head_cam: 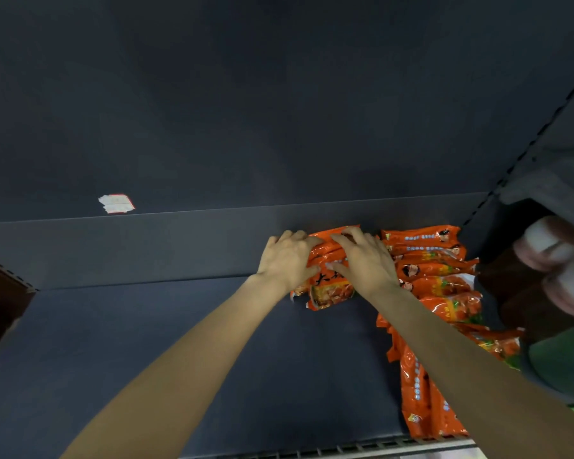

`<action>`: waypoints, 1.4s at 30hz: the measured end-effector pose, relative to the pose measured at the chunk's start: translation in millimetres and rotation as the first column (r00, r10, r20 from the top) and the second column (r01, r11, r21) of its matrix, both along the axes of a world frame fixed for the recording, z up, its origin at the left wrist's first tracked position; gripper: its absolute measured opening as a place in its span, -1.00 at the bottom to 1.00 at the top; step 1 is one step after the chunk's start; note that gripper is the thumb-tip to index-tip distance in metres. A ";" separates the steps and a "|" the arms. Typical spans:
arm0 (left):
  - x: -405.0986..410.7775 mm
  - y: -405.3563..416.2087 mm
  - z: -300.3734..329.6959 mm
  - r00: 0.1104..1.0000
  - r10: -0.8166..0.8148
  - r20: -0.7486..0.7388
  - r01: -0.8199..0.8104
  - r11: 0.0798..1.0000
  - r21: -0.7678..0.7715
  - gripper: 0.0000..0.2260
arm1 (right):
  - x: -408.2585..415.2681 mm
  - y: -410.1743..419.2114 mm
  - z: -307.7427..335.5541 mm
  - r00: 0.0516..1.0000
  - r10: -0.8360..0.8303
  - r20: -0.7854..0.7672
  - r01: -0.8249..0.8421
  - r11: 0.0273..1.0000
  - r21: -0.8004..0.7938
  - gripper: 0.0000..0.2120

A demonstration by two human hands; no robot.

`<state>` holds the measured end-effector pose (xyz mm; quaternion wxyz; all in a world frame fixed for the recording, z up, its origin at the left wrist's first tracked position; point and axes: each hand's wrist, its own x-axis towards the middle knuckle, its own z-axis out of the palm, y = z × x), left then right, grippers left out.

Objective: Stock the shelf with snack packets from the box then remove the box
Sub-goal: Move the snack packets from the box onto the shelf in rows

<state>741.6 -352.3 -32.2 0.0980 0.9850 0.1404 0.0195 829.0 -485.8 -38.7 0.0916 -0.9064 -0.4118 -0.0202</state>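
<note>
A small stack of orange snack packets (330,288) lies at the back of the dark shelf (212,342), against the rear wall. My left hand (287,260) grips its left side with fingers curled over the top edge. My right hand (367,260) grips its right side the same way. Just to the right, a row of orange packets (434,279) runs from the back wall to the shelf's front edge. The box is not in view.
A torn white and red label (116,204) is stuck on the back wall at left. Blurred brown and white goods (550,270) sit beyond the slotted upright at right. A brown edge (0,299) shows at far left.
</note>
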 end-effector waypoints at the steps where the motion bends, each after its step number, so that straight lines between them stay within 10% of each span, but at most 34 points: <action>1: -0.2 1.6 -0.3 1.000 -0.007 -0.011 0.007 0.999 -0.040 -0.51 | 0.7 -0.3 1.0 1.000 -0.009 0.005 0.009 1.000 -0.029 -0.44; 31: -79.7 -22.6 11.5 0.935 0.289 0.206 -0.248 0.947 -0.206 -0.71 | -46.6 -3.1 15.8 0.992 0.081 -0.099 -0.061 0.980 0.191 -0.58; 42: -232.0 16.9 30.2 0.853 0.470 0.227 -0.393 0.864 -0.315 -0.78 | -194.1 61.3 30.6 0.914 0.288 -0.285 -0.205 0.936 0.288 -0.78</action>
